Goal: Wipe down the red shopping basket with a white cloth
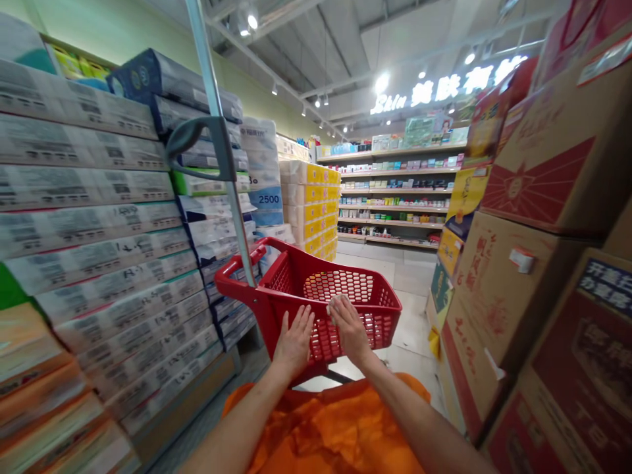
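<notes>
A red plastic shopping cart (289, 299) with a perforated basket stands sideways in front of me, its handle to the left. My left hand (295, 339) lies against the near side of the basket with its fingers stretched out. On the basket's near top rim, my right hand (349, 322) is closed on a crumpled whitish cloth (338, 301), pressing it to the red plastic. Most of the cloth is hidden under the fingers. A metal pole with a grey loop handle (228, 148) rises at the cart's left end.
Stacked paper packs (99, 204) line the left side. Cardboard cartons (498, 283) are piled close on the right. Behind the cart stand yellow-and-white packs (316, 204), and shelves of small goods (395, 171) fill the back. Pale floor (412, 316) shows between cart and cartons.
</notes>
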Tool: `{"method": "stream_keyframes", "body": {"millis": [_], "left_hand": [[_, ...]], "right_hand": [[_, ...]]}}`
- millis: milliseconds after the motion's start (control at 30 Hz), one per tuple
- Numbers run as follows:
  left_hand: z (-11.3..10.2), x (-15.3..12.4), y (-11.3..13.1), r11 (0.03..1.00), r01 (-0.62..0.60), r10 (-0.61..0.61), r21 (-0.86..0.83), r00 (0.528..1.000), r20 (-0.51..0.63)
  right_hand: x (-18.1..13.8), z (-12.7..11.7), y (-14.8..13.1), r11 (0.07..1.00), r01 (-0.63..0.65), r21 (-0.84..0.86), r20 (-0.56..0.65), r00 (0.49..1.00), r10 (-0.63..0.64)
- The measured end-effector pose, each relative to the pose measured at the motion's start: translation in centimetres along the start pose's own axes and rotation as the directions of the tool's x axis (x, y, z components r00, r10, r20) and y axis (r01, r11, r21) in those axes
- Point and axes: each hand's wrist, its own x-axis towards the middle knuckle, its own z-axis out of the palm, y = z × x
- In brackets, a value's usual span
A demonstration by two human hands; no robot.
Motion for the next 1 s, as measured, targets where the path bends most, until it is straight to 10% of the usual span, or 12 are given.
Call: {"method": "stream_keyframes", "body": {"millis": [600, 833, 1000], "left_hand": [[-0.9, -2.3, -2.6, 0.996, 0.09, -0.09, 0.01, 0.996, 0.0], [-0.7, -3.4, -4.1, 0.986, 0.166, -0.166, 0.011, 0.986, -0.032], [-0.3, -5.0, -5.7, 0.976, 0.215, -0.213, 0.035, 0.976, -0.053]], "right_hand": [[0.4, 1.8, -2.7, 0.988, 0.143, 0.06, 0.096, 0.984, -0.148], [5.6, 2.4, -5.8, 0.985, 0.15, 0.088, 0.047, 0.987, -0.155], [2.8, 3.6, -6.8, 0.962, 0.235, 0.137, 0.153, 0.955, -0.255]]}}
